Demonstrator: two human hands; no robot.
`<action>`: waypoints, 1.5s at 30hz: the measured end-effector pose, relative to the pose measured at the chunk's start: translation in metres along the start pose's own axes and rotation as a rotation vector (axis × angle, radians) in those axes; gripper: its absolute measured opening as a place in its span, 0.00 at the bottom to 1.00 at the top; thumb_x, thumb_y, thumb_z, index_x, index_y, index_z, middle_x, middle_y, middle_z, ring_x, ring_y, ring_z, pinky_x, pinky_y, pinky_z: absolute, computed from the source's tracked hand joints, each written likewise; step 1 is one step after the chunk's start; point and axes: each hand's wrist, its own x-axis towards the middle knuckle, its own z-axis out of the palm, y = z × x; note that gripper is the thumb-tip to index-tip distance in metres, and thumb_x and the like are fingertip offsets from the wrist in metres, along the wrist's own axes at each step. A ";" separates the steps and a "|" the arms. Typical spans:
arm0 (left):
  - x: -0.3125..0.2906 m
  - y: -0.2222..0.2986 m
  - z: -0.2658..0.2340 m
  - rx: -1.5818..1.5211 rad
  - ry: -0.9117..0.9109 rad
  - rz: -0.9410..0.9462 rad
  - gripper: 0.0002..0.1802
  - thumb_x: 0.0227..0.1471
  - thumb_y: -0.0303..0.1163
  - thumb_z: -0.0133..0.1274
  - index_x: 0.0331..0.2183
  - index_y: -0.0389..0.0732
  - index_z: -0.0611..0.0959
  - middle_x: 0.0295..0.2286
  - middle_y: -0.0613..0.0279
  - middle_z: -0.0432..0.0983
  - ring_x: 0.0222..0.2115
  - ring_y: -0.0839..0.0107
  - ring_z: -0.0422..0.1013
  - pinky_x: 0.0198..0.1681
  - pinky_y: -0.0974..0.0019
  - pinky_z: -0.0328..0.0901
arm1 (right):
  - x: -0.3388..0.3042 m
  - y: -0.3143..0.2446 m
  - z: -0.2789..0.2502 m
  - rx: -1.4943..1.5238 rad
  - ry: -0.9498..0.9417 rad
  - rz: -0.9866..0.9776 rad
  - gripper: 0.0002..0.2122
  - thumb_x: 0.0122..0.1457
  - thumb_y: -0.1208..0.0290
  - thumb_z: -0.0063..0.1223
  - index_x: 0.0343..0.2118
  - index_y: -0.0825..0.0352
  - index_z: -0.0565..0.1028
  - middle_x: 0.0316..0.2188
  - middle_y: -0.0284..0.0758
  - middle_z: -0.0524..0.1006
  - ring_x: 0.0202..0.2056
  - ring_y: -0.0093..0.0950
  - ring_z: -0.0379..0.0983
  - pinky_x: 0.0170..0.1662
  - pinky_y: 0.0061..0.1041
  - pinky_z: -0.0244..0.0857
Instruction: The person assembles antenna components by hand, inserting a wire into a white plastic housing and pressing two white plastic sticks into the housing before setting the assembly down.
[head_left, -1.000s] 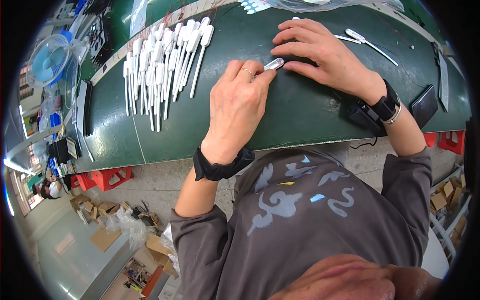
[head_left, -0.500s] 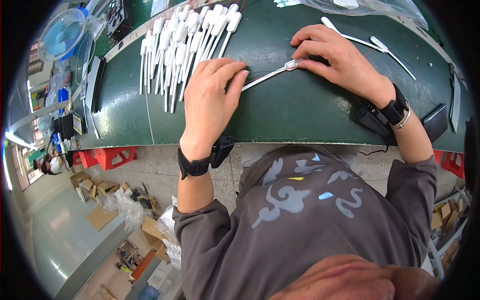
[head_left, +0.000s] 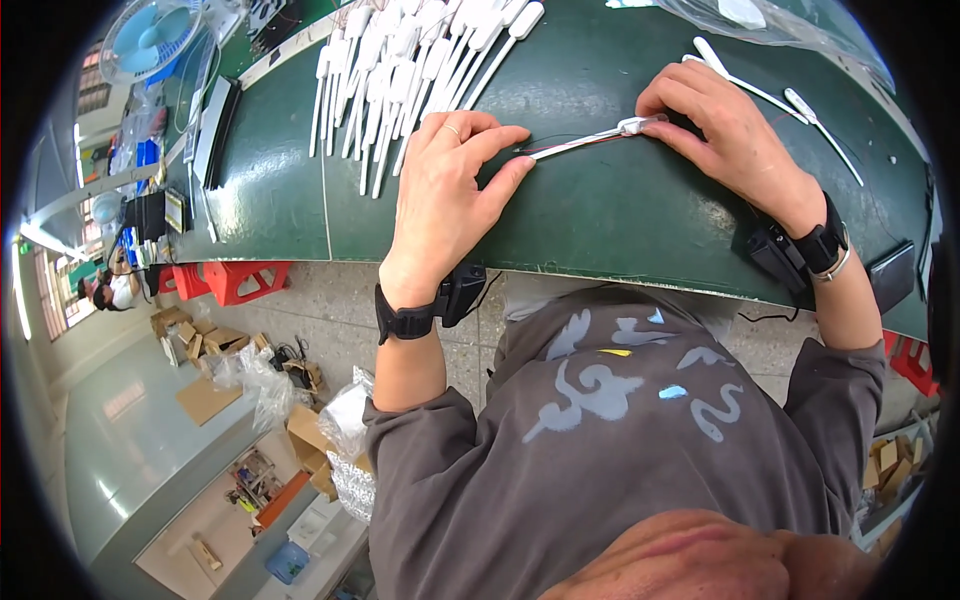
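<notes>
Left hand (head_left: 447,190) and right hand (head_left: 728,135) each pinch one white strip (head_left: 590,140) on the green table (head_left: 620,215)

Clear plastic bag (head_left: 800,30) at table's far edge

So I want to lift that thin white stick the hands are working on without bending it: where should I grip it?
Grip the white stick on its bare middle, coming down from above. It lies flat on the green table, with the left hand at its thin end and the right hand at its wider end.
</notes>
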 end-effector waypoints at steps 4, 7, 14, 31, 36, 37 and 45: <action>0.007 -0.002 0.004 0.020 -0.014 0.042 0.07 0.47 0.28 0.64 0.33 0.42 0.87 0.34 0.63 0.76 0.41 0.61 0.70 0.45 0.60 0.66 | 0.000 0.001 0.000 0.008 -0.003 0.008 0.05 0.57 0.76 0.59 0.35 0.68 0.74 0.31 0.36 0.72 0.35 0.34 0.68 0.38 0.31 0.64; 0.007 -0.003 0.004 0.030 -0.027 0.029 0.08 0.46 0.27 0.65 0.33 0.42 0.86 0.33 0.63 0.77 0.39 0.61 0.71 0.44 0.60 0.66 | -0.001 0.002 0.001 0.009 0.001 -0.033 0.05 0.58 0.75 0.59 0.35 0.68 0.74 0.30 0.35 0.71 0.33 0.34 0.67 0.37 0.31 0.63; 0.008 0.009 -0.002 -0.124 0.060 -0.059 0.05 0.48 0.26 0.64 0.32 0.40 0.86 0.29 0.62 0.81 0.34 0.63 0.74 0.41 0.63 0.68 | -0.002 -0.007 -0.015 0.230 -0.141 0.213 0.06 0.62 0.72 0.57 0.36 0.69 0.76 0.27 0.32 0.73 0.29 0.26 0.69 0.35 0.26 0.63; 0.002 0.009 -0.007 -0.016 0.076 0.062 0.05 0.48 0.25 0.64 0.32 0.40 0.86 0.30 0.62 0.81 0.32 0.64 0.75 0.37 0.65 0.69 | 0.002 -0.005 -0.032 0.723 -0.385 0.510 0.13 0.64 0.63 0.58 0.41 0.69 0.80 0.26 0.24 0.76 0.29 0.12 0.67 0.33 0.14 0.59; -0.001 0.010 -0.005 0.145 0.086 0.154 0.05 0.49 0.24 0.63 0.32 0.40 0.86 0.30 0.62 0.81 0.32 0.63 0.75 0.36 0.63 0.69 | 0.002 -0.006 -0.030 0.727 -0.362 0.511 0.12 0.64 0.63 0.58 0.40 0.69 0.80 0.26 0.24 0.75 0.28 0.12 0.66 0.32 0.14 0.59; -0.001 0.011 -0.005 0.145 0.081 0.158 0.05 0.49 0.24 0.63 0.32 0.40 0.86 0.30 0.63 0.81 0.32 0.63 0.75 0.36 0.63 0.69 | 0.003 -0.007 -0.031 0.728 -0.357 0.518 0.12 0.64 0.63 0.57 0.39 0.69 0.80 0.25 0.24 0.75 0.28 0.12 0.66 0.32 0.14 0.59; -0.008 0.014 -0.006 0.049 0.068 0.107 0.05 0.50 0.25 0.62 0.33 0.40 0.85 0.30 0.63 0.81 0.31 0.64 0.76 0.34 0.64 0.70 | 0.002 -0.004 -0.029 0.806 -0.320 0.548 0.12 0.63 0.63 0.58 0.38 0.69 0.81 0.24 0.24 0.75 0.27 0.12 0.67 0.31 0.14 0.59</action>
